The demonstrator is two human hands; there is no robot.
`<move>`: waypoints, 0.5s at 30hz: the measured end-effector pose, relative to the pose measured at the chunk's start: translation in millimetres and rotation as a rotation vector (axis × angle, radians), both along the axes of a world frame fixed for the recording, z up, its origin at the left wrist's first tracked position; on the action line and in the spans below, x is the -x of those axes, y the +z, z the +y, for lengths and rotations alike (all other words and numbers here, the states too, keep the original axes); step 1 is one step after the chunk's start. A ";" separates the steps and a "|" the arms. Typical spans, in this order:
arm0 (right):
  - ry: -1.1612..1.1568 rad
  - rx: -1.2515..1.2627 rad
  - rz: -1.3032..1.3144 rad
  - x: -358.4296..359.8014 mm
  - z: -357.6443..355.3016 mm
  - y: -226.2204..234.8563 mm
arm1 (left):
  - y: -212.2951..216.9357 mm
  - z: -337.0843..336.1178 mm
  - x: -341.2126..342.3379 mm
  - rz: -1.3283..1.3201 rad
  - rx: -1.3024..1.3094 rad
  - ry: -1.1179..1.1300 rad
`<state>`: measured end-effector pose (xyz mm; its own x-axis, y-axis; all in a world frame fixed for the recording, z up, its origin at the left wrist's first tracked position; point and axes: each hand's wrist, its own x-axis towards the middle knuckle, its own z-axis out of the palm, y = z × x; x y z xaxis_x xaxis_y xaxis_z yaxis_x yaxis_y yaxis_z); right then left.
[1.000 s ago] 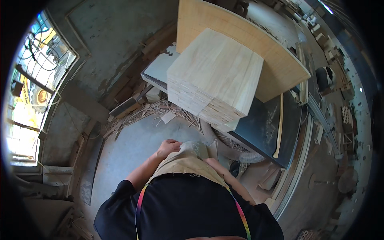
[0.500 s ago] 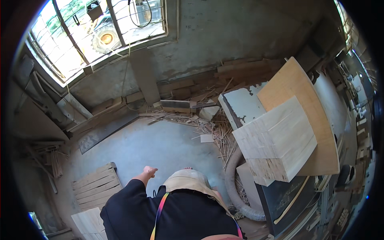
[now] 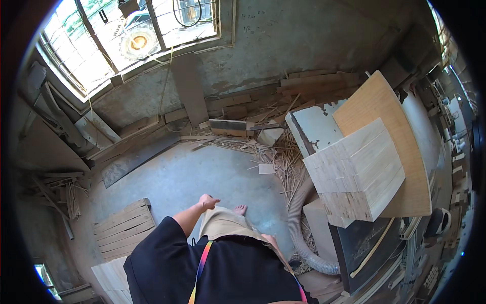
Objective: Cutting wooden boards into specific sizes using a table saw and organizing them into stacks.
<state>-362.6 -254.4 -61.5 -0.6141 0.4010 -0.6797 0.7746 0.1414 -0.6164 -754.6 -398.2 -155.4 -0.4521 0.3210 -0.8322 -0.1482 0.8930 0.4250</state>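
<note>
I look down at my own body in a dark shirt and tan trousers, standing on a grey concrete floor [image 3: 202,177]. My left hand [image 3: 207,202] hangs out in front of my left side, fingers loosely curled, with nothing in it. My right hand [image 3: 270,240] rests low against my right hip, only partly seen, and seems to hold nothing. A tall stack of pale cut wooden boards [image 3: 357,172] sits on a machine table [image 3: 314,129] to my right, apart from both hands.
A large plywood sheet [image 3: 385,131] lies under the stack. A grey ribbed dust hose [image 3: 298,228] curves beside the machine. Wood scraps and strips [image 3: 273,152] litter the floor by the wall. More boards [image 3: 121,228] lie at lower left. A barred window [image 3: 126,40] is ahead.
The view has swung left, from the board stack toward the window and the floor. My left arm has swung out forward, and the stack now lies to my right.
</note>
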 end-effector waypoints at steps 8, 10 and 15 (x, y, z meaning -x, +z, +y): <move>-0.181 0.062 0.057 -123.0 -69.3 -91.7 | 23.9 -29.2 -55.1 0.016 0.022 0.135; -0.274 0.093 0.024 -161.1 -91.2 -107.3 | 23.9 -34.7 -92.2 0.042 0.089 0.008; -0.531 0.173 -0.064 -242.8 -131.9 -128.4 | 25.5 -42.7 -186.2 0.205 0.061 -0.476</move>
<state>-119.7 -386.3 -189.8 -0.3133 0.5229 -0.7927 0.7486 -0.3777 -0.5449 -568.5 -440.9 -129.9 -0.4235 0.4841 -0.7657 0.3605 0.8655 0.3478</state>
